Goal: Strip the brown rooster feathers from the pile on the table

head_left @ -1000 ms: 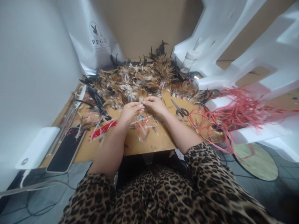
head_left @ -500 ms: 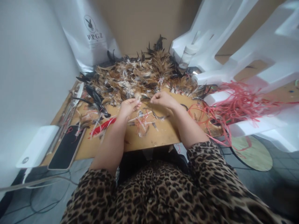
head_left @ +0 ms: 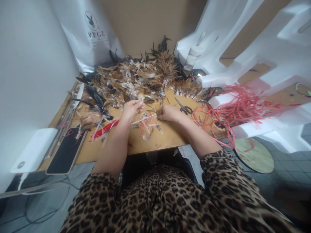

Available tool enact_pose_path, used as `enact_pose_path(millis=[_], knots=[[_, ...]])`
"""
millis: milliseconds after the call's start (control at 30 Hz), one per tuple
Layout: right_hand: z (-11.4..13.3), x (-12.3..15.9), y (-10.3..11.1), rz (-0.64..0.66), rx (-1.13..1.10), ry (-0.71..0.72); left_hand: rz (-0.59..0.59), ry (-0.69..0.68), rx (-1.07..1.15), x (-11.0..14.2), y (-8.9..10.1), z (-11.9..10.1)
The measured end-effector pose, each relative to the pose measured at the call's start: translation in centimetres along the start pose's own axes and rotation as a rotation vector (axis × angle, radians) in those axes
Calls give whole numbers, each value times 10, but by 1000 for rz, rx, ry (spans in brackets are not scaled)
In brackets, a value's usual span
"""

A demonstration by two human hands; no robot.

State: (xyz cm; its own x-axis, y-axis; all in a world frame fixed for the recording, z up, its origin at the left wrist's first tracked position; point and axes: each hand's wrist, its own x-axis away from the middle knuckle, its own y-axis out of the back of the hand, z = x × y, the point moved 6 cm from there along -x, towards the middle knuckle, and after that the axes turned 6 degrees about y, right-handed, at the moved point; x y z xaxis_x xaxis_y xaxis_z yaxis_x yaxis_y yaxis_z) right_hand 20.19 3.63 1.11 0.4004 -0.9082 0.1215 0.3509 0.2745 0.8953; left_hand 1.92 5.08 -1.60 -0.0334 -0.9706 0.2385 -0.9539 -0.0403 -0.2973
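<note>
With fingertips pinched together, my left hand holds a small pale feather in front of the feather pile. My right hand is a short way to its right, low over the table, its fingers curled together; what they hold, if anything, is too small to make out. Beyond both hands spreads a big pile of brown and cream feathers with black tips. Pinkish and clear plastic scraps lie between my forearms. Black-handled scissors rest just beyond my right hand.
A phone and a white power bank lie at the left edge. Red plastic strands tangle on white foam at right. A clear bottle and a silver bag stand at the back.
My right hand has moved down and toward me, away from the pile, uncovering the scissors. My left hand stays nearly in place, still pinching. The view has shifted slightly.
</note>
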Motion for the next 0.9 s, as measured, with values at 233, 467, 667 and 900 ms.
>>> enact_pose_path(millis=[233, 467, 667, 900], knots=[[-3, 1, 13, 99, -261, -4, 7, 22, 56, 0, 1, 0], [0, -7, 28, 122, -885, 140, 108, 90, 138, 0, -4, 5], [11, -10, 21, 131, -1009, 191, 157, 140, 154, 2, -7, 7], [13, 1, 17, 290, -521, 234, 175, 132, 145, 3, -8, 5]])
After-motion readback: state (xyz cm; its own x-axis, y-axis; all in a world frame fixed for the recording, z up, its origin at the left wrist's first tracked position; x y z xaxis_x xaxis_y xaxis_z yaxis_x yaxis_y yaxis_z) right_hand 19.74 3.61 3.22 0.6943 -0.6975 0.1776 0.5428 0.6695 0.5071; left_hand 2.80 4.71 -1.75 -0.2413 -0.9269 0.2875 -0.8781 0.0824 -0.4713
